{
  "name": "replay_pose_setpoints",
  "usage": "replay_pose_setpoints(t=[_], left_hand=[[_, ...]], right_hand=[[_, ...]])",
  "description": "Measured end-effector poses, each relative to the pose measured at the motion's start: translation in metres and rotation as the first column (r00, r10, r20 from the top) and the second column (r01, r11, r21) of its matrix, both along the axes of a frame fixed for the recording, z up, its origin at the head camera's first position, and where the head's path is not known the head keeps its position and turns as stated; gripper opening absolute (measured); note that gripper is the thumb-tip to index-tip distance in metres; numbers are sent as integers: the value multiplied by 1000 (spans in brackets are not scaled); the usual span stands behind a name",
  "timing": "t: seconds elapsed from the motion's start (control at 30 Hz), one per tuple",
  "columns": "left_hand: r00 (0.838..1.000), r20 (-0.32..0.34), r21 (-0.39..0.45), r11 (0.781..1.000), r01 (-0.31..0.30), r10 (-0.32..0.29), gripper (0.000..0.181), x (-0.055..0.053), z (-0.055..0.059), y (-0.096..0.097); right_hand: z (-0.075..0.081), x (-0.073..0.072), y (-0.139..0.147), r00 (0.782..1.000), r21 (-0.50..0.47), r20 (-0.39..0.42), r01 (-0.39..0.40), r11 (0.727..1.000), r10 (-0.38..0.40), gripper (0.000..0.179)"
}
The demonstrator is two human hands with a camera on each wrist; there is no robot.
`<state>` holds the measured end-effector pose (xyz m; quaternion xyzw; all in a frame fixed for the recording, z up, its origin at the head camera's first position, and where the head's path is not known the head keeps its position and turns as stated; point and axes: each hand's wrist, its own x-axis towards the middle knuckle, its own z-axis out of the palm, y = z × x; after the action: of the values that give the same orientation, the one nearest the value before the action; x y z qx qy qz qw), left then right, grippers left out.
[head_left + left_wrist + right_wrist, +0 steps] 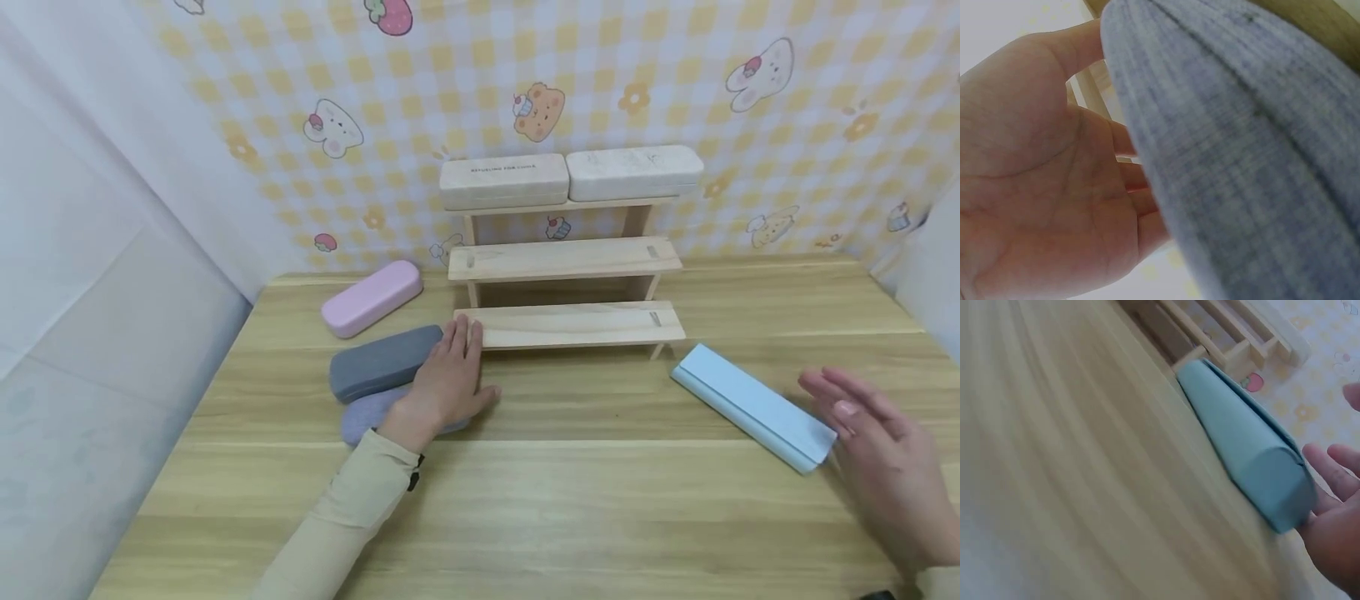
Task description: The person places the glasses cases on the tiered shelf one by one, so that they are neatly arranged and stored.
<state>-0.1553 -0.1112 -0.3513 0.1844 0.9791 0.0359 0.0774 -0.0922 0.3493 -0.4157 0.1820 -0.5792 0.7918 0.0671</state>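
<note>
Beige fabric sleeves the left forearm (337,517), which crosses the near edge of the wood-grain desk (570,517). Off to the right, the right hand (885,458) is loosely bent and grips nothing, its fingers just beside the near end of a light blue glasses case (753,408) lying slantwise on the desk; whether they touch it I cannot tell. The left hand (442,383) is spread, thumb out to the side, above a blue-grey fabric glasses case (367,414), partly covering it. Just beyond that lies a dark grey glasses case (382,367), its right end beside the left hand's fingers, whose tips reach the left end of the wooden three-step stand's (566,260) lowest board. A pink glasses case (372,300) lies farther back. Two cream cases (504,182) sit end to end on the stand's top step, before yellow checked cloth (465,92).
</note>
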Motion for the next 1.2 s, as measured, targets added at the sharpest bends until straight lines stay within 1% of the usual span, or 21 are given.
replay_pose_setpoints(t=[0.03,0.07,0.1,0.13,0.17,0.2,0.27,0.33,0.5,0.57,0.6,0.73,0.8,0.9,1.0,1.07,1.1,1.2], left_hand=[[1000,-2,0,1000,-1,1,87,0,-1,0],[1000,-7,-2,1000,-3,2,87,1,-1,1],[1000,-12,-6,1000,-5,5,87,1,-2,1],[1000,-17,-9,1000,-8,8,87,1,-2,2],[1000,-19,-15,1000,-12,11,87,1,-3,2],[1000,-21,-22,1000,-14,14,88,1,-3,3],[999,-29,-27,1000,-15,14,88,1,-3,3],[1000,-25,-23,1000,-15,14,88,0,-3,3],[1000,-12,-18,1000,-16,16,89,0,-3,3],[1000,-14,-20,1000,-16,15,89,0,-3,3],[1000,-17,-23,1000,-14,13,89,1,-3,3],[1000,-29,-19,1000,-7,7,88,1,-3,3],[1000,-29,-22,1000,-9,8,88,1,-3,3],[1000,-28,-26,1000,-8,7,88,0,-3,4],[1000,-26,-21,1000,-6,5,88,0,-4,4],[1000,-20,-19,1000,-9,9,88,0,-3,4],[1000,-18,-18,1000,-11,11,88,1,-3,4],[1000,-13,-18,1000,-13,13,87,1,-3,5]], right_hand=[[-1,3,-3,994,193,10,104,976,-108,44],[-2,5,-5,981,365,4,179,914,-194,46],[-3,7,-7,965,508,-16,232,829,-260,49],[-4,7,-9,953,606,-39,261,751,-299,51],[-5,7,-10,945,677,-67,280,680,-321,54],[-6,7,-11,939,728,-100,294,619,-329,56],[-7,6,-11,940,746,-102,288,601,-324,60],[-8,5,-10,941,770,-96,277,575,-325,65],[-11,3,-11,939,833,-100,260,489,-328,76],[-12,2,-11,940,849,-113,259,461,-321,78],[-12,2,-11,940,860,-119,258,440,-319,80],[-12,2,-12,939,895,-127,247,372,-320,84],[-11,2,-12,940,910,-123,235,342,-319,86],[-10,2,-11,940,921,-106,216,325,-324,87],[-10,2,-11,939,927,-89,201,318,-333,87],[-10,3,-10,941,927,-83,194,322,-329,86],[-10,3,-10,940,928,-81,193,319,-332,86],[-11,4,-9,943,927,-70,183,328,-327,85]])
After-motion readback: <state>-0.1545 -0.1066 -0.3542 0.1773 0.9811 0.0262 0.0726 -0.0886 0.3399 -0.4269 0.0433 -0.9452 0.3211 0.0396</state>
